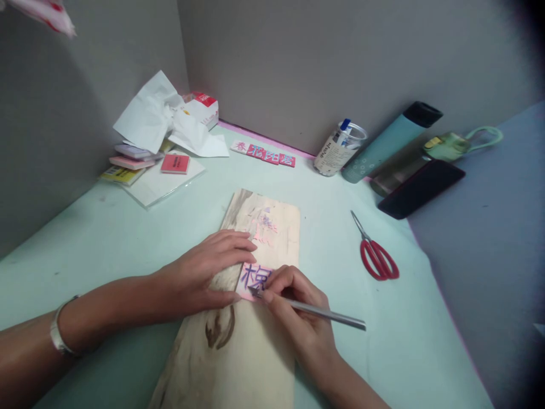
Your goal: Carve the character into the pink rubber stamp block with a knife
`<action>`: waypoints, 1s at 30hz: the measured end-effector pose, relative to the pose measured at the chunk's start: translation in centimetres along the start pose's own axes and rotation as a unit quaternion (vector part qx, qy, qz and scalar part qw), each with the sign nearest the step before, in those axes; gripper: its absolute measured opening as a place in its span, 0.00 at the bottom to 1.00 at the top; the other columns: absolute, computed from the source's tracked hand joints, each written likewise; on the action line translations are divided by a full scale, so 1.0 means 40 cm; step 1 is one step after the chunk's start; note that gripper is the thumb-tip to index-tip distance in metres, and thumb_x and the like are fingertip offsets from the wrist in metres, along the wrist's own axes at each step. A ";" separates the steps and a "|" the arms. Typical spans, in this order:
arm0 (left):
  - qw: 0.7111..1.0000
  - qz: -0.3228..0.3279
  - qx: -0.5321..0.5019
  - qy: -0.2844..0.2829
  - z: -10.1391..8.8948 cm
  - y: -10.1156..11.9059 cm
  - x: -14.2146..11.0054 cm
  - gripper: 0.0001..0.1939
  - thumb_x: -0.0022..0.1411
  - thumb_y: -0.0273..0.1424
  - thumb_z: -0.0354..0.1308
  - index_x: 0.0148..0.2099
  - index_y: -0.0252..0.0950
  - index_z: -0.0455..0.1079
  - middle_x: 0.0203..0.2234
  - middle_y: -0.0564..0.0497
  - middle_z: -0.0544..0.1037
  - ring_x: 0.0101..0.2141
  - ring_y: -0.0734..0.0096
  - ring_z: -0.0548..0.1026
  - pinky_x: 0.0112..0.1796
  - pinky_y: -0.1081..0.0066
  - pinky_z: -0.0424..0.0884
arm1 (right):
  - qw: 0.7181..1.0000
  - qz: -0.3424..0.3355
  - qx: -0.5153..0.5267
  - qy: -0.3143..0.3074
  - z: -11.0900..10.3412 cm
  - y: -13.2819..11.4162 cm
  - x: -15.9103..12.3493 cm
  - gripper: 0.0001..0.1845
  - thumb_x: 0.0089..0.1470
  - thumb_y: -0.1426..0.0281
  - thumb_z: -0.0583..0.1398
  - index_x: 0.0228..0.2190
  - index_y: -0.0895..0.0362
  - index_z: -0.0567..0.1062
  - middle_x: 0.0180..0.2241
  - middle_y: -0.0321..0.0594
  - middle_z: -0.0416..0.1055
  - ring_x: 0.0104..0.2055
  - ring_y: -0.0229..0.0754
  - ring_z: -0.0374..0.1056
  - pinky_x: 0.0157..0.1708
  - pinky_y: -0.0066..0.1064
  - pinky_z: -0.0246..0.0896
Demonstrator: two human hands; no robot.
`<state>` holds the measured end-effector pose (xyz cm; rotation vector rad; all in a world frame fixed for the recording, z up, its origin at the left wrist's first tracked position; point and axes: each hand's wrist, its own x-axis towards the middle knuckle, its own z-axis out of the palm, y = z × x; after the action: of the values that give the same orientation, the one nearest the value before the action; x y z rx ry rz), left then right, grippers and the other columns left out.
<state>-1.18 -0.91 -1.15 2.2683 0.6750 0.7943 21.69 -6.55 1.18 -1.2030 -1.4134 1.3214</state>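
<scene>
A pale wooden board (251, 352) lies on the light green table cover. On it sits a small pink block (255, 279) with a purple character drawn on it. My left hand (204, 272) lies flat on the board, fingers stretched out, pressing against the block's left edge. My right hand (298, 318) is closed in a pen grip on a thin metal carving knife (315, 309), whose tip touches the block's lower edge. A silver bracelet (59, 335) sits on my left wrist.
Red scissors (377, 255) lie right of the board. At the back stand a tin with pens (338, 149), a teal flask (389, 142), a dark phone (419, 187) and a green pouch (457, 143). Carved pink blocks (264, 153), stacked blocks (136, 162) and crumpled paper (164, 116) lie back left.
</scene>
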 end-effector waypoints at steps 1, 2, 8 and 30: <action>1.000 0.001 0.000 0.000 0.000 0.000 0.000 0.23 0.67 0.34 0.63 0.62 0.40 0.66 0.60 0.40 0.70 0.65 0.49 0.61 0.64 0.50 0.62 | 1.000 -0.002 -0.003 0.005 0.001 0.001 -0.001 0.10 0.61 0.68 0.63 0.27 0.55 0.71 0.28 0.34 0.69 0.31 0.39 0.63 0.29 0.30 0.54; 1.000 0.001 -0.001 0.001 0.000 0.000 0.001 0.23 0.67 0.35 0.63 0.62 0.40 0.66 0.60 0.40 0.70 0.65 0.49 0.61 0.63 0.50 0.62 | 1.000 -0.005 -0.005 0.010 0.002 0.002 -0.002 0.10 0.61 0.68 0.63 0.27 0.55 0.71 0.28 0.34 0.69 0.31 0.39 0.63 0.29 0.30 0.53; 1.000 -0.003 0.004 0.004 0.002 -0.004 0.000 0.24 0.67 0.35 0.64 0.62 0.39 0.66 0.60 0.40 0.70 0.66 0.50 0.61 0.64 0.50 0.61 | 1.000 -0.022 -0.003 0.018 0.005 0.005 -0.006 0.10 0.62 0.67 0.62 0.28 0.55 0.71 0.29 0.35 0.69 0.33 0.39 0.64 0.29 0.30 0.54; 1.000 -0.001 0.002 0.004 0.004 -0.009 -0.002 0.26 0.65 0.35 0.66 0.62 0.37 0.65 0.61 0.40 0.70 0.66 0.50 0.61 0.66 0.49 0.59 | 0.827 -0.380 -0.410 0.053 0.047 0.024 -0.017 0.11 0.59 0.83 0.56 0.31 0.55 0.66 0.25 0.39 0.67 0.27 0.43 0.59 0.29 0.36 0.52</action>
<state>-1.23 -0.80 -1.52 2.2695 0.6821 0.8025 20.06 -7.61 0.08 -0.9759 -2.1519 0.0512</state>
